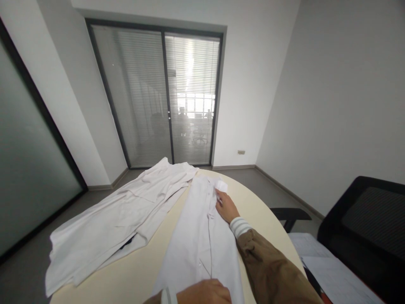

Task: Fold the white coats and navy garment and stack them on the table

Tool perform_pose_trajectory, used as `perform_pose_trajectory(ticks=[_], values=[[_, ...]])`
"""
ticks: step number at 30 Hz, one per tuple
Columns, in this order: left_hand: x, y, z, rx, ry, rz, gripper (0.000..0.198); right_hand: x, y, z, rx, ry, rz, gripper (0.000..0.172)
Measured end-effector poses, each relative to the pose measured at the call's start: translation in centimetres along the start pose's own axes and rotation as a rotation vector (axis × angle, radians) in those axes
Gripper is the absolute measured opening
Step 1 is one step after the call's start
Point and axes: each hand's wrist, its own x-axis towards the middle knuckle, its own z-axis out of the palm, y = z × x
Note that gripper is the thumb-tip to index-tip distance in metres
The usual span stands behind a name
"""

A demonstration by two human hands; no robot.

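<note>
A white coat (190, 236) lies lengthwise on the round cream table (262, 219), narrowed into a long strip with its button edge running down the middle. At its far end my right hand (226, 205) is closed on the cloth, thumb and fingers pinching close to a small turned-up white flap (220, 185). Low in the picture, my left hand (204, 292) rests across the near part of the same coat with its fingers curled into the fabric; the lower edge of the view cuts off its fingertips.
Another white garment (126, 211) is spread loosely over the table's left side, hanging past the edge, with a dark patch near its lower side. At the right stand a black mesh chair (370, 215) and papers (335, 270). Beyond is a glass partition with blinds (136, 97).
</note>
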Motion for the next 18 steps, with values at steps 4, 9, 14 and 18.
perform_pose_trajectory(ticks=[4,9,14,18], values=[[-0.5,0.2,-1.5,0.029,0.030,0.030,0.036,-0.2,-0.3,-0.2,-0.107,-0.080,0.064,0.057],[-1.6,-0.4,-0.4,-0.003,0.030,-0.001,0.050,-0.4,-0.6,-0.1,-0.249,-0.103,0.055,0.050],[-2.4,-1.6,3.6,-0.016,-0.062,-0.140,0.062,-0.3,-0.5,0.2,-0.274,-0.099,0.118,0.044],[-1.7,-1.0,1.7,0.046,0.041,-0.063,0.049,0.2,0.2,0.0,-0.208,-0.100,0.141,0.045]])
